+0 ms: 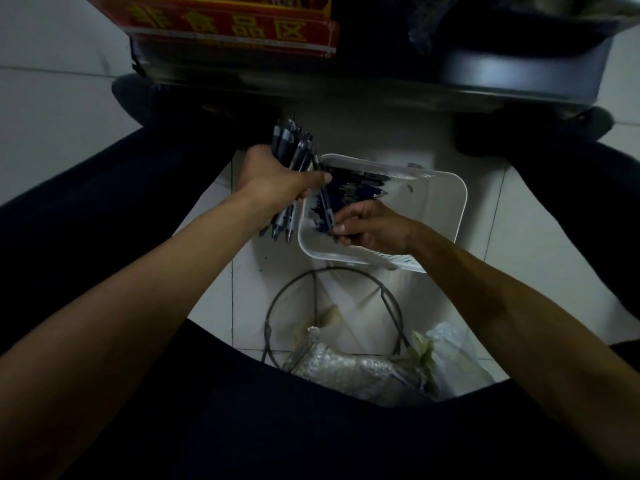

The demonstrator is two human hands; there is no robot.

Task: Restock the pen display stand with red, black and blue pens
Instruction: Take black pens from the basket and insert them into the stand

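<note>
Dim tiled floor (pixel 519 237), white basket (pixel 450 209) on it with loose pens (pixel 356 185). Left hand (pixel 277 181) at basket's left rim grips a pen bundle (pixel 294 147), apparently collecting. Right hand (pixel 374 226) inside basket pinches a single pen (pixel 325 206), likely adding it.

The red sign (pixel 228 29) at the top carries large yellow characters, 非食品区, the first one partly in shadow. A small pale label (pixel 278 1) above it is too blurred to read.
</note>
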